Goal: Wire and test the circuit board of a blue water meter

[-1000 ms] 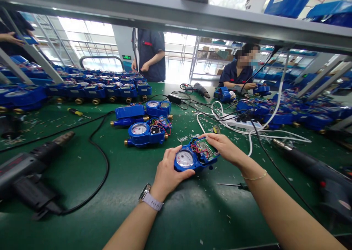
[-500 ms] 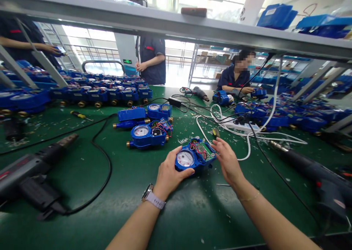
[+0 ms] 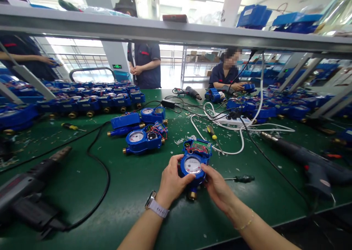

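Note:
Between my hands is a blue water meter [image 3: 193,165] with a round white dial, an exposed circuit board with red wires at its far end and a brass fitting toward me. My left hand [image 3: 172,181] grips its left side, thumb at the dial's lower rim. On the right side, my right hand [image 3: 217,186] has its fingers closed round the housing, thumb by the dial. A dark-handled screwdriver [image 3: 243,179] lies right of my right hand. Beyond the meter lies a yellow-and-black screwdriver [image 3: 212,132]. More blue meters [image 3: 143,142] sit to the left, one with loose wires.
A heat gun [image 3: 35,180] lies at left with its black cable; another heat gun [image 3: 299,158] is at right. A white power strip [image 3: 233,121] with cords lies beyond. Rows of meters [image 3: 90,105] stand at the back left. A shelf [image 3: 137,28] spans overhead. Co-workers stand or sit beyond.
The meter has turned so its circuit board points away and its brass end toward me. My right hand, earlier open beside the board, has come down and closed on the meter's right side.

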Motion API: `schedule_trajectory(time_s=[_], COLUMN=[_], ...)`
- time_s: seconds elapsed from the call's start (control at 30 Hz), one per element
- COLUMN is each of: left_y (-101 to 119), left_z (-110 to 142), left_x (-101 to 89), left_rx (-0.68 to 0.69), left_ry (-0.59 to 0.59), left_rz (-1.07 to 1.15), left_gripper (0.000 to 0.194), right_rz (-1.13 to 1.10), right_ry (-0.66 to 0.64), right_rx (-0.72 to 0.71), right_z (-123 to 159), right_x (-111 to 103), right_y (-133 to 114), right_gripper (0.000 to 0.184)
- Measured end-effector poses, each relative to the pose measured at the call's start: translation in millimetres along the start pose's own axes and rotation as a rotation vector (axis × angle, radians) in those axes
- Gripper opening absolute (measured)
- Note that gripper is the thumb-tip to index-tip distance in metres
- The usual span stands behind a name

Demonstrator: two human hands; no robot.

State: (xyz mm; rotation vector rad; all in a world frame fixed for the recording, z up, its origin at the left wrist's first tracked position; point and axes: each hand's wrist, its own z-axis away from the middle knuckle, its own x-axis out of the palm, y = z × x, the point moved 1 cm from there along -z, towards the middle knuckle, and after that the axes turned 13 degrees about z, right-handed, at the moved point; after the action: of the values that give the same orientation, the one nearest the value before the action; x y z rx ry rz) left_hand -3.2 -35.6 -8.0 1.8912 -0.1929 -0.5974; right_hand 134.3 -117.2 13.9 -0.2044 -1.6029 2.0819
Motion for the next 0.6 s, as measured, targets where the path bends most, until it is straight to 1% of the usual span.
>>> schedule_trajectory(time_s=[0.07,0.13,0.17,0.23,0.3,0.33,0.43,0.6], left_y=[1,4,7,13,18,20,24,30], left_z=[1,3,5,9,13,15,17,20], left_x=[-0.8,-1.9,-2.4,-3.2,-3.5,-3.5,-3.9,-7.5], left_rx=[0.118,0.269,0.346,0.501,0.624,0.661,0.687,0.636], left_ry=[0.086,0.17,0.193,0.203,0.161,0.126,0.041,-0.04], left_rz=[-0.038,-0.096,-0.126,-0.193,-0.255,-0.278,-0.31,-0.25], left_gripper=[0.068,0.074,0.075,0.072,0.066,0.063,0.061,0.072], right_rz=[-0.006,-0.005,-0.002,0.005,0.012,0.013,0.016,0.012], right_ry=[-0.014,-0.028,-0.034,-0.051,-0.077,-0.096,-0.145,-0.221], right_rx=[-0.021,-0.038,-0.041,-0.037,-0.025,-0.018,-0.019,-0.043], right_z=[4,9,11,14,14,14,15,24], right_x=[0,0,-1,-2,-4,-4,-3,-1], right_y=[0,1,3,6,9,11,13,18], right_gripper=[0.039,0.042,0.044,0.046,0.046,0.045,0.045,0.047])
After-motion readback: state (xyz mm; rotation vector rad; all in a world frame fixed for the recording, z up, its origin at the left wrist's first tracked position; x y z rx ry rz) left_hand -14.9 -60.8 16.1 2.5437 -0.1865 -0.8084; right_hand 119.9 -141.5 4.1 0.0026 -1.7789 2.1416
